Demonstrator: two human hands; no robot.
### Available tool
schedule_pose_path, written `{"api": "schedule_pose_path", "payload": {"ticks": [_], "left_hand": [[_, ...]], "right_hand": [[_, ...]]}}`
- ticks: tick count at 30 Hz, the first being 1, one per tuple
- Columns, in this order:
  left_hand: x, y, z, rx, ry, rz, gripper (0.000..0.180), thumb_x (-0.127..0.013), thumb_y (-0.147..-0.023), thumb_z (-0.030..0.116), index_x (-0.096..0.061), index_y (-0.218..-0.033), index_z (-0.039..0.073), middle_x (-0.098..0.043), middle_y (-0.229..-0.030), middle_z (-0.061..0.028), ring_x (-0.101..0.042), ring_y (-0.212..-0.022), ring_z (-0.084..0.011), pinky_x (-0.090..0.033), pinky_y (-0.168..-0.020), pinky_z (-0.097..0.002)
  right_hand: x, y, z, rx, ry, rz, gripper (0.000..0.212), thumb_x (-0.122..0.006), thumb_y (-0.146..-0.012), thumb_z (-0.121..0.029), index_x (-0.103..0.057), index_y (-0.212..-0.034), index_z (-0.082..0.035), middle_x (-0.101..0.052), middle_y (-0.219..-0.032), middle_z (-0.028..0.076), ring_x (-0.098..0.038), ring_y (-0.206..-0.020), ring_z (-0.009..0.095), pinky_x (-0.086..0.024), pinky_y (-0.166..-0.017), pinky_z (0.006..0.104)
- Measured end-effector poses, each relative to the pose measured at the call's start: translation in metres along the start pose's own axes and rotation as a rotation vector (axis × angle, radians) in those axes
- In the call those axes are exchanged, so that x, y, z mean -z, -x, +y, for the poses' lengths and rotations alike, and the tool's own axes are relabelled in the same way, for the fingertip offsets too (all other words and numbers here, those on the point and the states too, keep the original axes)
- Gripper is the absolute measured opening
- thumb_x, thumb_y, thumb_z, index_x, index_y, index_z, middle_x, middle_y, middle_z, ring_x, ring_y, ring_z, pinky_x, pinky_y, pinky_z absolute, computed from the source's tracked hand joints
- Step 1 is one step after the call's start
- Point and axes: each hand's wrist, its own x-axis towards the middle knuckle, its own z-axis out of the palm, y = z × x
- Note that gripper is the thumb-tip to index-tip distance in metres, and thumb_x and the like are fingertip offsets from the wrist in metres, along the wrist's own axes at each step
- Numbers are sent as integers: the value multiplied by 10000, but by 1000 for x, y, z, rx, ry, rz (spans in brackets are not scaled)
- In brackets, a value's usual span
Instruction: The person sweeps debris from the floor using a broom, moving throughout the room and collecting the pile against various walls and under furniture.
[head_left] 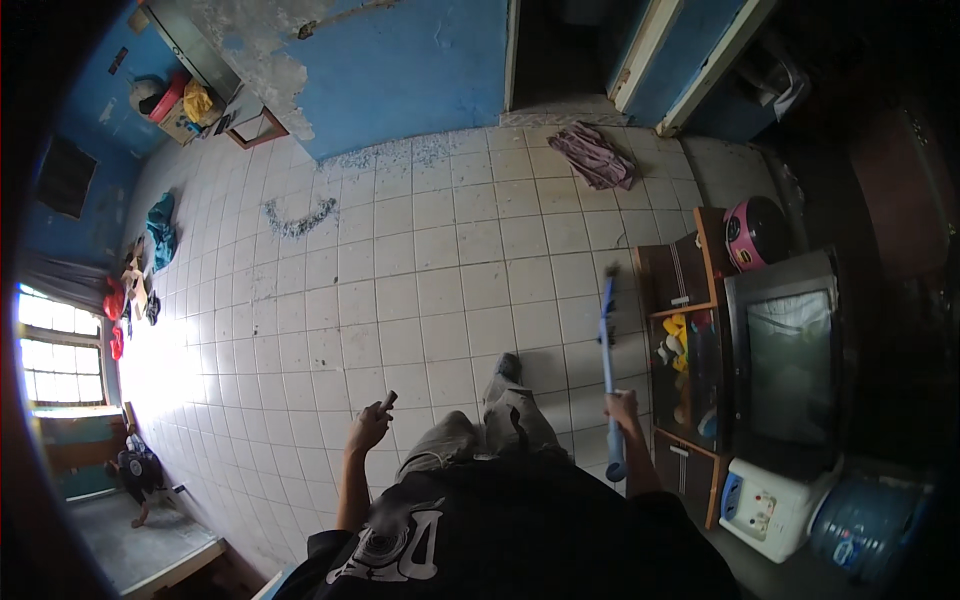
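Observation:
My right hand point(621, 407) is closed around a long blue tool point(609, 350) at the right. Dark bristle-like tufts run along its far end, and a rounded blue end point(615, 468) sticks out below my grip. My left hand point(371, 427) is raised over the floor at the left, its fingers curled. A small brown stub point(388, 401) pokes out of it, too small to name. Between my hands, one foot point(509, 367) steps forward on the white tiled floor point(420, 310).
Blue flakes point(300, 218) lie on the floor, with more along the peeling wall. A crumpled mauve cloth point(592, 156) lies by the doorway. At right stand a cabinet point(680, 470), television point(790, 350) and water dispenser point(770, 508). Another person point(138, 468) is at lower left.

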Motion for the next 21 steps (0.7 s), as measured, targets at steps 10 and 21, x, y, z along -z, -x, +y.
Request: {"api": "schedule_pose_path", "payload": {"ticks": [10,21], "left_hand": [[-9,-17,47,326,-24,66,244,-457,-699,136,-553,-919,89,-601,-775,-89,-572,-732,-252,-437,-633,-369],[8,-104,74,280,46,121,232,-463,-697,143,-548,-898,64,-590,-782,-139,-565,-735,-297,-435,-630,-387]], "right_hand": [[-121,-40,-171,166,90,-443,184,-480,-700,-125,-552,-650,38,-543,-503,126,-567,-439,204,-459,-417,323],[-57,-116,-232,168,-265,-476,280,-523,-752,-152,-537,-1006,-33,-487,-518,45,-478,-400,97,-403,-343,248]]}}
